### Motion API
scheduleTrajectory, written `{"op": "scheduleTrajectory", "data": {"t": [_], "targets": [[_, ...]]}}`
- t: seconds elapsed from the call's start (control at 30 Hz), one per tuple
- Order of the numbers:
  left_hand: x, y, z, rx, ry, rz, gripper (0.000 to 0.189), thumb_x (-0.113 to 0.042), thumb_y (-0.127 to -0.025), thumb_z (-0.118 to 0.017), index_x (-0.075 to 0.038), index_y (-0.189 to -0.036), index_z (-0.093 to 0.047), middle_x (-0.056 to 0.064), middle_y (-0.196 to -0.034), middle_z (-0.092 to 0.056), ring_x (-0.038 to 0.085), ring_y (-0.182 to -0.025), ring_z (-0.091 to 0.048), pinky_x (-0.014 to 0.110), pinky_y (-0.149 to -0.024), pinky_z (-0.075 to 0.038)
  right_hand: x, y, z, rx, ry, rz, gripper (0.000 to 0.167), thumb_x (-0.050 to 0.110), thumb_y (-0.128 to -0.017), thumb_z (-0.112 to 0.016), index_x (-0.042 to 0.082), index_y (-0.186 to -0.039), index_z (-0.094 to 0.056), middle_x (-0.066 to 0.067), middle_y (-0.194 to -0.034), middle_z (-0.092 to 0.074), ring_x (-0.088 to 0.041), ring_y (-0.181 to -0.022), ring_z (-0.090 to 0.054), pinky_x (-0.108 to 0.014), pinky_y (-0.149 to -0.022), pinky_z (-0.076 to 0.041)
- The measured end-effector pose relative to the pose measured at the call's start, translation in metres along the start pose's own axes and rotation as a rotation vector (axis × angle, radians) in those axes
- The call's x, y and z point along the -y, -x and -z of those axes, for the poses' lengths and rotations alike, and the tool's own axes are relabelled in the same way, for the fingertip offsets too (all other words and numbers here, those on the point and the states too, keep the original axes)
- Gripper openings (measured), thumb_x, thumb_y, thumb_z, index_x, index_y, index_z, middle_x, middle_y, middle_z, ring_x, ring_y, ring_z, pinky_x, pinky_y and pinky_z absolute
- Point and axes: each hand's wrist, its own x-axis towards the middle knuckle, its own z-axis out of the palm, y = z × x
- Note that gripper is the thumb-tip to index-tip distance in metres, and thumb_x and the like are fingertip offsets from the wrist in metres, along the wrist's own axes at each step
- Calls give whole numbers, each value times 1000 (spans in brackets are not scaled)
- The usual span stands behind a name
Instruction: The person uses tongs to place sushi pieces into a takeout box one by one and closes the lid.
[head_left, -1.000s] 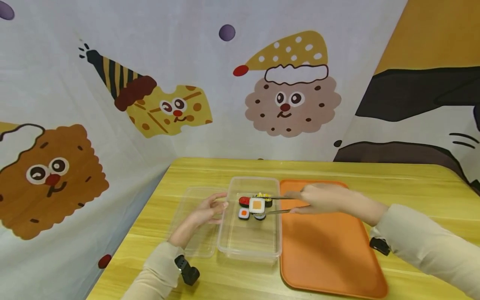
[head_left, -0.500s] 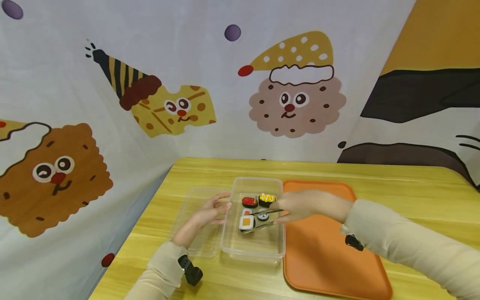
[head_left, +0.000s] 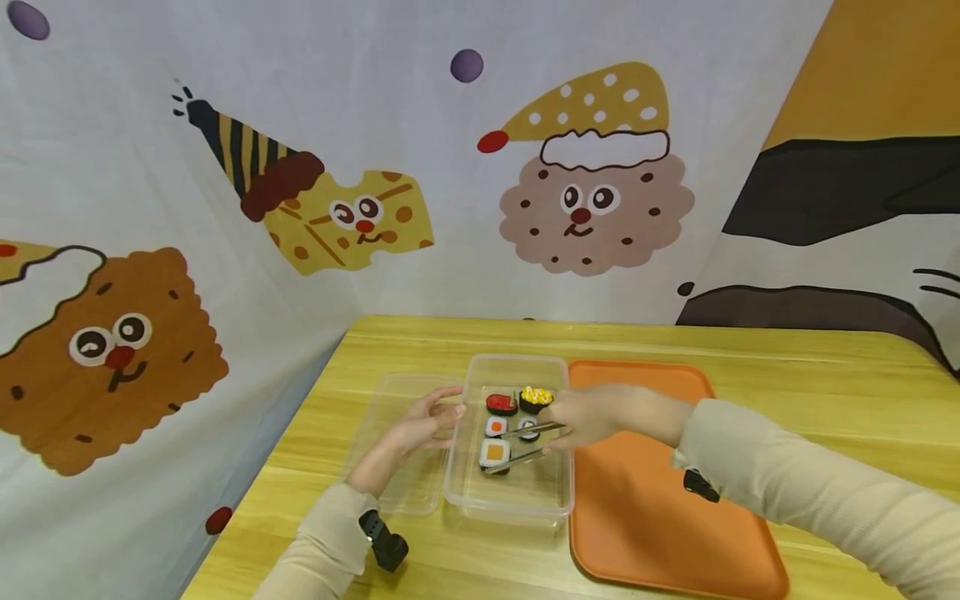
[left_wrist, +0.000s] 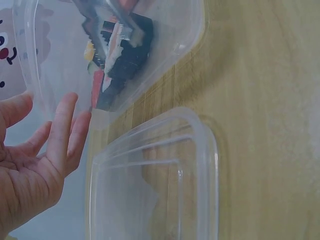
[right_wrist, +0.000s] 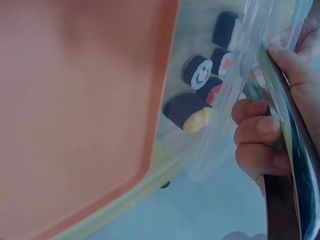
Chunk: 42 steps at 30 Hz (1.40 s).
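Observation:
My right hand (head_left: 592,414) grips metal tongs (head_left: 519,459) over the clear plastic box (head_left: 510,508). The tong tips stand apart, one on each side of a toy sushi roll with an orange square centre (head_left: 494,452), low in the box; contact cannot be made out. Behind it lie a small roll with an orange dot (head_left: 496,427), a small white-faced roll (head_left: 528,429), a red-topped sushi (head_left: 501,403) and a yellow-topped one (head_left: 536,398). My left hand (head_left: 420,423) is at the box's left wall, thumb by the rim, fingers (left_wrist: 62,130) extended and spread.
A clear lid (head_left: 401,492) lies on the wooden table (head_left: 315,500), left of the box. Against the box's right side is an orange tray (head_left: 667,533). A cartoon-printed cloth (head_left: 450,292) hangs behind the table.
My right hand has carried the orange-centred roll toward the front left of the box and lowered it. The tong tips have spread slightly around it. My left hand stays at the wall.

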Motion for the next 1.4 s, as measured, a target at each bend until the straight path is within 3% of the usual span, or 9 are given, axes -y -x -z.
{"op": "scheduleTrajectory", "data": {"t": [0.27, 0.4, 0.63, 0.73, 0.83, 0.93, 1.0, 1.2, 1.4], "targets": [[2, -1, -3, 12, -11, -6, 56, -28, -93, -52, -13, -142, -29, 24, -138, -39, 42, -122, -43, 38, -85, -53, -2, 16, 2, -58, -35, -87, 46, 36, -91, -53, 4, -124, -54, -12, -116, -60, -19, -97, -61, -37, -87, -51], [4, 0, -3, -6, -6, 8, 54, -27, -94, -51, -13, -142, -30, 24, -138, -39, 41, -123, -43, 37, -84, -54, -9, 25, -1, -126, -31, -29, 45, 35, -92, -51, 2, -123, -55, -12, -119, -61, -23, -105, -61, -35, -88, -51], [3, 1, -3, -22, -6, 16, 55, -27, -94, -52, -14, -142, -30, 23, -139, -40, 41, -123, -43, 36, -83, -54, -28, 49, -7, -307, -30, 11, 44, 35, -93, -51, 7, -126, -54, -5, -116, -64, -12, -90, -63, -33, -83, -52], [3, 1, -3, -24, -6, 21, 54, -27, -94, -52, -14, -142, -30, 23, -139, -39, 41, -123, -43, 35, -82, -54, -40, 61, -11, -387, -28, 1, 44, 33, -92, -53, 4, -124, -55, -6, -112, -66, -3, -65, -58, -29, -74, -53], [3, 1, -2, -27, -7, 24, 54, -27, -94, -52, -13, -142, -30, 23, -138, -40, 41, -123, -43, 35, -82, -54, -52, 75, -16, -431, -63, -62, 44, 31, -91, -55, 2, -125, -54, 2, -72, -64, 5, -43, -33, -20, -55, -46], [3, 0, -2, -29, -11, 25, 54, -27, -94, -52, -13, -142, -31, 24, -138, -40, 41, -123, -44, 35, -82, -54, -62, 89, -22, -479, -90, -136, 44, 30, -90, -58, 2, -124, -52, 13, -46, -32, 8, -40, -15, -14, -44, -32], [3, 0, -1, -31, -15, 25, 55, -28, -93, -52, -13, -142, -31, 24, -138, -40, 41, -122, -44, 35, -82, -54, -68, 99, -27, -512, -103, -187, 43, 30, -89, -59, 2, -122, -53, 16, -45, -19, 7, -39, -10, -14, -42, -25], [2, 0, -1, -38, -17, 28, 54, -27, -93, -52, -13, -141, -31, 23, -138, -41, 41, -122, -44, 36, -82, -54, -84, 129, -43, -539, -179, -352, 50, 34, -89, -57, 1, -125, -49, 14, -44, -22, 2, -39, -14, -17, -42, -29], [-1, 0, -3, -30, -14, 24, 54, -26, -94, -51, -13, -141, -31, 25, -138, -39, 42, -123, -43, 37, -83, -54, -96, 157, -58, -518, -268, -529, 63, 41, -91, -52, -10, -127, -42, -5, -58, -56, -4, -43, -34, -21, -42, -33]]}}
